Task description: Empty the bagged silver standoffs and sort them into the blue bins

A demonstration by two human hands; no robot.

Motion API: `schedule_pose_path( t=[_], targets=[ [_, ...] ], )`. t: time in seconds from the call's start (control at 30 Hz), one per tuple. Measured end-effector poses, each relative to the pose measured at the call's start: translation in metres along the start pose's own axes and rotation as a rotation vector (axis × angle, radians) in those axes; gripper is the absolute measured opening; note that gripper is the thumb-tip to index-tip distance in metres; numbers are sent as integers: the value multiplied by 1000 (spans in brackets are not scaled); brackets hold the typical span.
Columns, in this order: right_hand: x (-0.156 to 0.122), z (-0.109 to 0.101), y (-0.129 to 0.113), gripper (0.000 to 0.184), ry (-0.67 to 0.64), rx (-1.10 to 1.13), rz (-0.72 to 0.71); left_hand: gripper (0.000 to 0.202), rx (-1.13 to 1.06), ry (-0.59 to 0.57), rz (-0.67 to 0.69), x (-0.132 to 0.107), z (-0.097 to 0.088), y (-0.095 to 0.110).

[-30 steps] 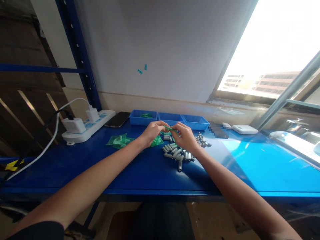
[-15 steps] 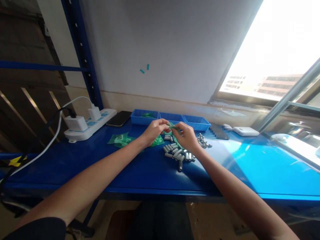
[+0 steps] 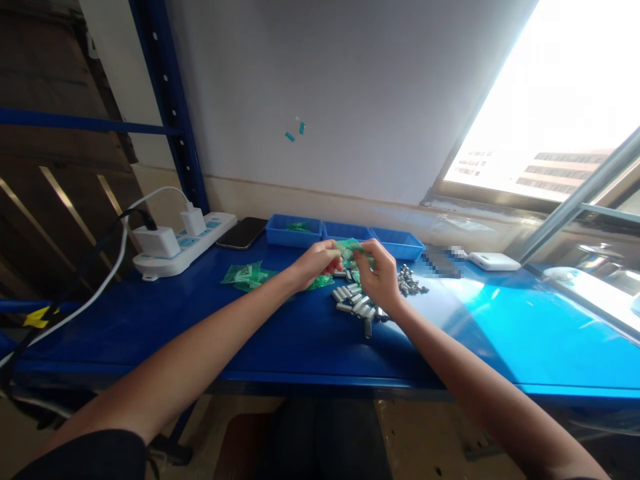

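Note:
Between my two hands a small green plastic bag [image 3: 348, 247] is held up over the blue table. My left hand [image 3: 318, 263] pinches its left side, and my right hand [image 3: 377, 268] grips its right side. What the bag holds, if anything, I cannot make out. Below my right hand lies a loose pile of silvery metal cylinders [image 3: 356, 300]. Smaller metal pieces [image 3: 411, 280] are heaped just right of that hand. More green bags [image 3: 245, 276], at least one with metal parts inside, lie to the left, partly behind my left forearm.
Three joined blue trays [image 3: 295, 237] stand along the wall, the left one with green plastic in it. A white power strip [image 3: 163, 267] with plugs and a dark phone [image 3: 243, 233] lie at the left. A white box [image 3: 494, 262] sits at the right.
The green bag is now spread wider and flatter between my fingers, where before it was bunched up. The whole view has shifted slightly.

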State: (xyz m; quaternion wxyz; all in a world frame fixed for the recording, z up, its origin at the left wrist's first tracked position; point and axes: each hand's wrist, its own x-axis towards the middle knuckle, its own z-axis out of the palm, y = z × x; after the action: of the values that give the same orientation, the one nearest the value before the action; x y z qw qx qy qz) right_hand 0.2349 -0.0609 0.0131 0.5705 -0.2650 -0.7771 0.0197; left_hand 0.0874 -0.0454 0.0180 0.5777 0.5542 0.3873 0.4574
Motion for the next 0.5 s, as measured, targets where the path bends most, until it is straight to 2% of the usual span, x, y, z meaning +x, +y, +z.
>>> schedule_pose_path(
  t=[0.1, 0.2, 0.33, 0.5],
  targets=[
    [5, 2, -20, 10, 34, 20, -64, 5, 39, 7, 38, -1, 3, -3],
    [6, 2, -29, 11, 46, -16, -71, 13, -6, 75, 157, -3, 5, 3],
    [5, -2, -18, 11, 76, -85, 44, 28, 11, 118, 271, -7, 3, 15],
    [5, -5, -5, 12, 46, -129, 165, 23, 107, 107, 330, -15, 5, 20]
  ],
)
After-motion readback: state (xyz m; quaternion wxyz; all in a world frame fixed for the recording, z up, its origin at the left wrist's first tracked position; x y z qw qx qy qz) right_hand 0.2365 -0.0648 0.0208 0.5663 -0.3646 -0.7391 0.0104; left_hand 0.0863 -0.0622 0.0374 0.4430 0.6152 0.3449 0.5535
